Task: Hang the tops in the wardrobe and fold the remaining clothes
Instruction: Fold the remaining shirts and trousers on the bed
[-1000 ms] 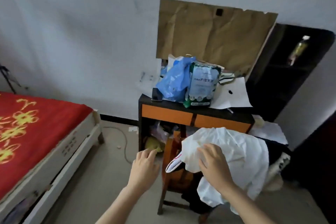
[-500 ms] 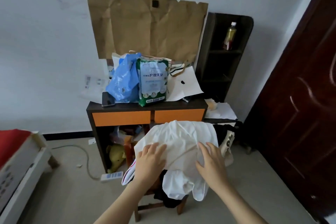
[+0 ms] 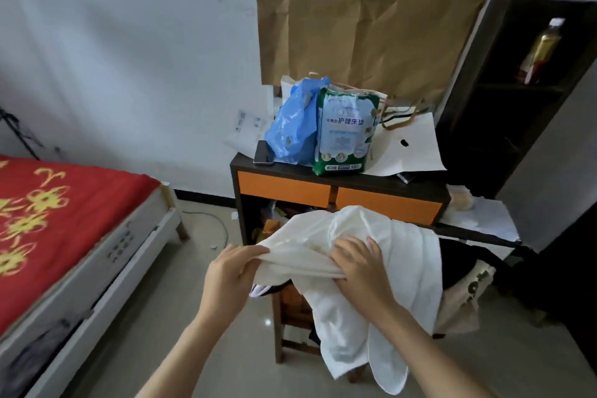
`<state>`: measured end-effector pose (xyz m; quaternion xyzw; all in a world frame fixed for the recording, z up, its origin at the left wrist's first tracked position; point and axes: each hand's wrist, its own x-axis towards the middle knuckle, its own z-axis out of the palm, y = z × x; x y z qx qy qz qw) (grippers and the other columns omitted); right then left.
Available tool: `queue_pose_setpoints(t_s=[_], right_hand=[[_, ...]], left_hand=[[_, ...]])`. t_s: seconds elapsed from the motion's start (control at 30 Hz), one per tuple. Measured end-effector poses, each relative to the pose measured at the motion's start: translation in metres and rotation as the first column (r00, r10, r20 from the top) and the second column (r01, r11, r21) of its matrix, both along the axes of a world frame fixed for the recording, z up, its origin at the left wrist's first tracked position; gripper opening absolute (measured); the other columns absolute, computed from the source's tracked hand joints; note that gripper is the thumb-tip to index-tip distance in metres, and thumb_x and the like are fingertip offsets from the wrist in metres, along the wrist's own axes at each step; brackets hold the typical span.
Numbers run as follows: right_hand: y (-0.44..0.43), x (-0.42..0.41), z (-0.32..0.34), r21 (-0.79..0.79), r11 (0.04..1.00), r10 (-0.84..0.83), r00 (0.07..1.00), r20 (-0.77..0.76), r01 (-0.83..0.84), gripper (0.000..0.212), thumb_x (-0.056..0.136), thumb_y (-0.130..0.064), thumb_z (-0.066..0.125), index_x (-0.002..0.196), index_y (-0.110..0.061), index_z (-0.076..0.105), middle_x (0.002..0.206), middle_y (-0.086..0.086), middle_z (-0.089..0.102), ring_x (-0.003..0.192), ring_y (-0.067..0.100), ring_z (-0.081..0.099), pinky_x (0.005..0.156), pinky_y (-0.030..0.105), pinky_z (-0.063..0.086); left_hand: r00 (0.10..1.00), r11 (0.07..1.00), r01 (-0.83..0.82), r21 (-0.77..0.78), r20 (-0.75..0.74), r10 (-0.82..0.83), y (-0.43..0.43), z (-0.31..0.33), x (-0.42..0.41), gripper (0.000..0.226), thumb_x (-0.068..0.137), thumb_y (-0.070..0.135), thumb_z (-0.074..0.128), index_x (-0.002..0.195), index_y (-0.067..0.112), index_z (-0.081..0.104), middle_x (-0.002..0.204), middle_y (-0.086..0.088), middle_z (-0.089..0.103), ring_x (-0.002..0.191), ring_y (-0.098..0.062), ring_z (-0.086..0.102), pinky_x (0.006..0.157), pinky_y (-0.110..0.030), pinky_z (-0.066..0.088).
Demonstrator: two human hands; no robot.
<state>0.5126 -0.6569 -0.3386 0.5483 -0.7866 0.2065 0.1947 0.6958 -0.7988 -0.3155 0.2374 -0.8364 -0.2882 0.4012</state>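
A white garment [image 3: 400,262] lies draped over a wooden chair [image 3: 290,307] in front of the desk. My left hand [image 3: 231,271] pinches its left edge, pulling the cloth taut. My right hand [image 3: 361,265] is closed on a bunched fold near the middle. Under the white cloth lie a black garment [image 3: 455,265] and a beige one with dark letters [image 3: 465,300] at the chair's right side. No wardrobe is in view.
A dark desk with orange drawers [image 3: 284,189] holds a blue bag [image 3: 294,126], a green-and-white pack [image 3: 345,132], a phone and papers. A bed with a red cover [image 3: 55,216] stands at the left. A dark shelf [image 3: 517,100] with a bottle stands at the right.
Both hands went from resting flat on the white garment to gripping it and lifting its edge. The view swung back left, so the bed shows again and the door at the right is gone.
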Motion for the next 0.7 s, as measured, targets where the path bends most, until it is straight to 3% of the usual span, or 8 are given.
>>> queue_pose_setpoints(t_s=[0.1, 0.2, 0.3, 0.37, 0.43, 0.57, 0.63, 0.7], right_hand=[[-0.024, 0.022, 0.003, -0.039, 0.990, 0.142, 0.976, 0.168, -0.137, 0.043, 0.064, -0.009, 0.078, 0.082, -0.027, 0.044, 0.070, -0.009, 0.058, 0.062, 0.015, 0.057, 0.062, 0.030, 0.051], [-0.048, 0.053, 0.006, -0.016, 0.958, 0.281, 0.924, 0.260, -0.287, 0.037, 0.068, -0.010, 0.067, 0.082, -0.026, 0.036, 0.061, -0.006, 0.055, 0.051, 0.016, 0.053, 0.046, 0.022, 0.034], [-0.074, 0.085, 0.007, 0.023, 0.897, 0.413, 0.855, 0.314, -0.441, 0.026, 0.076, -0.011, 0.062, 0.083, -0.021, 0.039, 0.059, -0.001, 0.056, 0.048, 0.019, 0.052, 0.045, 0.023, 0.030], [-0.090, 0.105, 0.008, 0.051, 0.863, 0.451, 0.813, 0.368, -0.502, 0.006, 0.088, -0.013, 0.053, 0.092, -0.013, 0.049, 0.074, 0.007, 0.062, 0.063, 0.027, 0.059, 0.053, 0.029, 0.034], [-0.106, 0.126, 0.009, 0.080, 0.826, 0.472, 0.762, 0.443, -0.558, 0.015, 0.095, -0.018, 0.045, 0.104, -0.008, 0.051, 0.088, 0.011, 0.064, 0.078, 0.030, 0.060, 0.061, 0.031, 0.034], [-0.146, 0.182, 0.017, 0.053, 0.748, 0.568, 0.680, 0.464, -0.662, 0.020, 0.098, -0.020, 0.042, 0.112, -0.008, 0.049, 0.092, 0.010, 0.065, 0.081, 0.027, 0.061, 0.063, 0.031, 0.040], [-0.166, 0.213, 0.020, 0.058, 0.711, 0.610, 0.656, 0.445, -0.701, 0.022, 0.097, -0.022, 0.041, 0.112, -0.008, 0.050, 0.091, 0.010, 0.064, 0.080, 0.029, 0.060, 0.062, 0.032, 0.038], [-0.189, 0.254, 0.023, 0.068, 0.666, 0.644, 0.619, 0.450, -0.742, 0.023, 0.096, -0.024, 0.040, 0.109, -0.007, 0.050, 0.090, 0.011, 0.064, 0.079, 0.032, 0.059, 0.061, 0.031, 0.033]], left_hand=[[0.990, 0.985, -0.126, 0.114, -0.044, 0.131, -0.005, 0.008, 0.031, 0.055, 0.082, -0.008, 0.062, 0.093, 0.046, 0.063, 0.077, 0.017, 0.065, 0.081, 0.002, 0.057, 0.066, -0.009, 0.043], [0.970, 0.944, -0.221, 0.246, -0.044, 0.239, -0.011, 0.011, 0.071, 0.074, 0.083, -0.012, 0.058, 0.078, 0.062, 0.063, 0.082, 0.012, 0.068, 0.077, 0.009, 0.058, 0.066, -0.004, 0.041], [0.937, 0.906, -0.332, 0.263, -0.022, 0.350, -0.017, 0.012, 0.111, 0.077, 0.084, -0.012, 0.056, 0.078, 0.064, 0.062, 0.088, 0.010, 0.066, 0.079, 0.010, 0.058, 0.066, -0.005, 0.042], [0.922, 0.893, -0.373, 0.251, -0.010, 0.388, -0.020, 0.014, 0.134, 0.076, 0.083, -0.013, 0.055, 0.078, 0.063, 0.062, 0.091, 0.009, 0.067, 0.082, 0.008, 0.058, 0.068, -0.006, 0.043], [0.896, 0.865, -0.423, 0.271, -0.020, 0.444, -0.023, 0.018, 0.157, 0.073, 0.084, -0.012, 0.055, 0.078, 0.061, 0.063, 0.093, 0.007, 0.067, 0.083, 0.006, 0.059, 0.069, -0.007, 0.043], [0.816, 0.794, -0.549, 0.262, -0.041, 0.577, -0.031, 0.030, 0.213, 0.076, 0.083, -0.011, 0.055, 0.075, 0.064, 0.062, 0.090, 0.014, 0.065, 0.076, 0.003, 0.059, 0.068, -0.016, 0.049], [0.770, 0.750, -0.605, 0.266, -0.045, 0.637, -0.036, 0.035, 0.245, 0.076, 0.084, -0.010, 0.056, 0.073, 0.065, 0.061, 0.088, 0.011, 0.063, 0.066, -0.013, 0.056, 0.058, -0.010, 0.047], [0.715, 0.698, -0.658, 0.283, -0.055, 0.697, -0.043, 0.037, 0.286, 0.068, 0.085, -0.008, 0.055, 0.069, 0.057, 0.065, 0.087, 0.007, 0.064, 0.060, -0.017, 0.053, 0.050, -0.004, 0.042]])
